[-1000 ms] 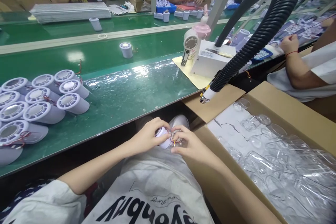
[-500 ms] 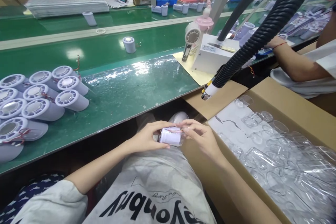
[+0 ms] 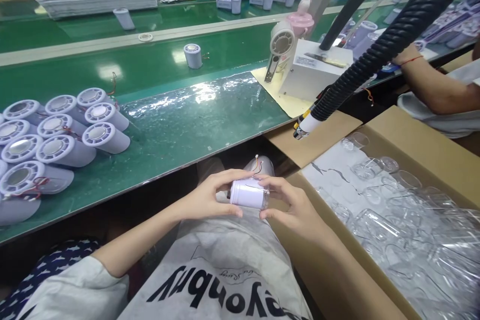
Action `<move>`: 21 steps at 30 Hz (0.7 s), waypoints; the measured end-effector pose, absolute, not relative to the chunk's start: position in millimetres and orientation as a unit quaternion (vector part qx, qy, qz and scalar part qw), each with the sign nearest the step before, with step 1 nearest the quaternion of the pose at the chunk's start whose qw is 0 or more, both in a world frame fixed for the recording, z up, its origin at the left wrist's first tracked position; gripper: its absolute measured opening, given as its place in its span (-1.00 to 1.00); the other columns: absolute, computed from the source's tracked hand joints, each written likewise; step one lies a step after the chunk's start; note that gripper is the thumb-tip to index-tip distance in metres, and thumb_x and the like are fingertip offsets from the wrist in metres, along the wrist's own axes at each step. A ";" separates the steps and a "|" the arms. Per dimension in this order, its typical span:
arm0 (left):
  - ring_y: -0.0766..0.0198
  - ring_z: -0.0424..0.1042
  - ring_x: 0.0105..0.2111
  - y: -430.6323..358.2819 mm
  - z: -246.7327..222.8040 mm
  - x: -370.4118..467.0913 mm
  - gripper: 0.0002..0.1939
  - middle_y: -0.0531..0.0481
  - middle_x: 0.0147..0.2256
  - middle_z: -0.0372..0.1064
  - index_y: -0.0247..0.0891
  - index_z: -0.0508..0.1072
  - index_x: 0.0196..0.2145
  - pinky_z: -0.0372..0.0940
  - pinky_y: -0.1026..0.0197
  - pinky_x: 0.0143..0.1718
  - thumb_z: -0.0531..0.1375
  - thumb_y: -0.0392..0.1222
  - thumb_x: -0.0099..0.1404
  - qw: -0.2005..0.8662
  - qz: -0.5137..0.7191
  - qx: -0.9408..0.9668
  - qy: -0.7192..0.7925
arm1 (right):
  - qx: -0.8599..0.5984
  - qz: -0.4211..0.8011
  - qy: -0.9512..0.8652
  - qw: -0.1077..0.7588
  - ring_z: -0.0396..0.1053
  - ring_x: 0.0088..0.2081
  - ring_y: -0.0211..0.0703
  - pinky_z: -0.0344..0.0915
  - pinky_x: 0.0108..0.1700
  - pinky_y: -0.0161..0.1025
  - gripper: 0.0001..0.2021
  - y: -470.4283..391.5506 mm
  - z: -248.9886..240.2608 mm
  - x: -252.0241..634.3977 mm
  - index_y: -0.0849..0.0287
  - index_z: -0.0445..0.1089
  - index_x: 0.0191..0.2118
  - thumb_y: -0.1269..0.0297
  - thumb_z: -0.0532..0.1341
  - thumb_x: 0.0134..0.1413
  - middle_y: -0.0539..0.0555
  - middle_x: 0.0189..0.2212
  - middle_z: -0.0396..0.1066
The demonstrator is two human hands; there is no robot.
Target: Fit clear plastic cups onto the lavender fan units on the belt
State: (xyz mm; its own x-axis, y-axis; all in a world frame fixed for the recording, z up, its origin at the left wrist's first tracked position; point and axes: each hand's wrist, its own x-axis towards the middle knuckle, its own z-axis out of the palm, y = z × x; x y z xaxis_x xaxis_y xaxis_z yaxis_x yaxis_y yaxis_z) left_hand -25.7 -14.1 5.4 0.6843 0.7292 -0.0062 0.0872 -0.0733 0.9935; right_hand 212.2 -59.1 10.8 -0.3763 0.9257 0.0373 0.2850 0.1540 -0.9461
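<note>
Above my lap, a lavender cylindrical housing (image 3: 245, 194) lies sideways between my hands. A clear plastic cup (image 3: 266, 199) appears to be around its right end. My left hand (image 3: 212, 195) is closed around the left end, thumb below and fingers above. With thumb and fingers curved, my right hand (image 3: 294, 205) grips the right end at the clear plastic. Thin wires with a small white connector (image 3: 257, 158) stick up behind the fingers. On the bench to the left stand several similar lavender housings (image 3: 107, 137), some with red wires.
A cardboard box (image 3: 332, 240) of clear plastic cups (image 3: 378, 225) stands at my right. A black corrugated hose (image 3: 378, 40) hangs over the bench beside a white machine (image 3: 315, 67) and a handheld fan (image 3: 280, 42). One housing (image 3: 193, 56) stands on the green belt; co-workers sit across and at right.
My right hand has let go of the wires and moved round the clear plastic end. The wires now stand up above the housing. The view has shifted slightly.
</note>
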 end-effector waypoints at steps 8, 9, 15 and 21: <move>0.03 0.24 0.21 -15.4 7.6 -27.0 -0.20 -0.13 0.21 0.25 -0.04 0.27 0.22 0.16 -0.02 0.23 0.42 -0.16 0.04 0.547 0.275 0.744 0.269 | -0.451 0.574 -0.596 0.334 0.41 -0.02 -0.03 0.44 -0.02 -0.09 -0.56 -61.9 20.0 210.6 0.03 0.30 0.02 0.19 0.39 0.02 0.08 -0.01 0.38; 0.02 0.23 0.22 -15.1 7.8 -26.9 -0.20 -0.13 0.21 0.25 -0.04 0.27 0.22 0.15 -0.03 0.24 0.42 -0.15 0.04 0.541 0.275 0.749 0.265 | -0.452 0.584 -0.585 0.335 0.42 -0.04 -0.04 0.45 -0.04 -0.11 -0.55 -62.3 19.6 210.7 0.03 0.30 0.02 0.18 0.39 0.02 0.09 -0.01 0.37; -0.01 0.15 0.27 -14.4 7.4 -27.2 -0.20 -0.12 0.25 0.18 -0.02 0.26 0.22 0.09 -0.12 0.26 0.41 -0.16 0.04 0.525 0.273 0.767 0.249 | -0.458 0.643 -0.517 0.332 0.45 -0.17 -0.07 0.44 -0.16 -0.15 -0.55 -63.3 16.4 209.9 0.06 0.26 0.01 0.11 0.36 0.03 0.12 -0.08 0.42; 0.00 0.16 0.26 -13.8 3.8 -28.3 -0.17 -0.13 0.26 0.18 0.02 0.23 0.23 0.12 -0.13 0.25 0.42 -0.23 0.04 0.524 0.290 0.769 0.223 | -0.453 0.690 -0.457 0.331 0.45 -0.27 -0.15 0.45 -0.26 -0.24 -0.54 -61.6 18.7 205.3 0.13 0.24 -0.04 0.01 0.34 0.04 0.07 -0.23 0.43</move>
State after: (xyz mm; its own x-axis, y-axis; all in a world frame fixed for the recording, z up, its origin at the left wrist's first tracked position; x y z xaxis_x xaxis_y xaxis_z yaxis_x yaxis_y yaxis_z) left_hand -28.3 -13.8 3.8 0.7326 0.6466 0.2126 0.0383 -0.3510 0.9356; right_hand 205.3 -61.6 18.7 -0.3703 0.8711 -0.3227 -0.0429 -0.3630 -0.9308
